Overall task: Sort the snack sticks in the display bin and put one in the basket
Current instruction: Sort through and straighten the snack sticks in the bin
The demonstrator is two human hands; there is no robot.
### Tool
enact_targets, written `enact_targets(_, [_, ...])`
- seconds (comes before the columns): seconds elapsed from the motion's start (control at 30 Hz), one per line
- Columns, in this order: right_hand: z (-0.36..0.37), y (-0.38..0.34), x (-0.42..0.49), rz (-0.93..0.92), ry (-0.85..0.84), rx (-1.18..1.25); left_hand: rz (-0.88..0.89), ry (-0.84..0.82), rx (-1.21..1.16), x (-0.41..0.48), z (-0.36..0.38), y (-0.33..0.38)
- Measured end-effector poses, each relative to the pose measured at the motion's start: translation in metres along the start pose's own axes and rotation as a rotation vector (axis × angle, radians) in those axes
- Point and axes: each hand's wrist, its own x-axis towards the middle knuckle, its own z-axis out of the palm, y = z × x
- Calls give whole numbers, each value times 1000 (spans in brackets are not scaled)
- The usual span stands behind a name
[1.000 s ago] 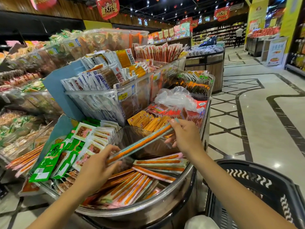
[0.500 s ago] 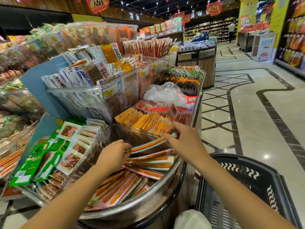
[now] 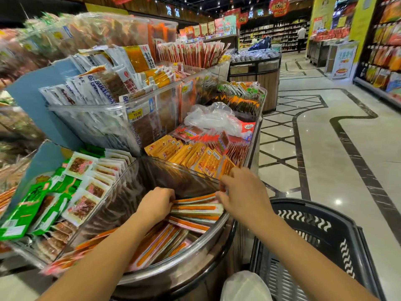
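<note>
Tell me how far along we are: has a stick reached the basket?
Done: a few snack sticks lie stacked crosswise in the display bin. In hand: the left hand grips the stack's end; the right hand, blurred, meets the other. Left: looser sticks below lie slanted, and the basket shows no stick.

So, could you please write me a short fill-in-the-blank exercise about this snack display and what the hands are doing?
1. The left hand and right hand each grip an end of the long, flat ____ snack sticks.
2. The black plastic basket stands to the ____ of the round metal display bin.
3. The yellow price tag on the clear plastic bin reads ____.

Missing words: orange; right; 10.90
</note>
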Motion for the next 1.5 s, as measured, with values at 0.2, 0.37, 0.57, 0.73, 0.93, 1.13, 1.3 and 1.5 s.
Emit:
enact_targets(0.2, [-1, -11, 4, 14, 7, -112, 41, -81, -132, -13, -17, -2])
enact_targets(0.37, [-6, -37, 11, -55, 55, -72, 115, 195, -51, -37, -53, -19])
enact_targets(0.57, [5, -93, 16, -224, -81, 149, 194, 469, 173, -69, -69, -69])
enact_targets(0.73, [30, -138, 15, -371, -357, 262, 102, 519, 169, -95, -63, -108])
enact_targets(0.93, [49, -159, 14, -487, -637, 267, -10, 485, 79, -100, -53, -118])
enact_targets(1.13, [53, -158, 14, -516, -619, 290, -34, 493, -20, -97, -50, -121])
enact_targets(1.3, [57, -156, 15, -531, -621, 289, -36, 495, -67, -99, -49, -122])
enact_targets(1.5, [58, -156, 13, -537, -642, 300, -48, 489, -81, -99, -48, -122])
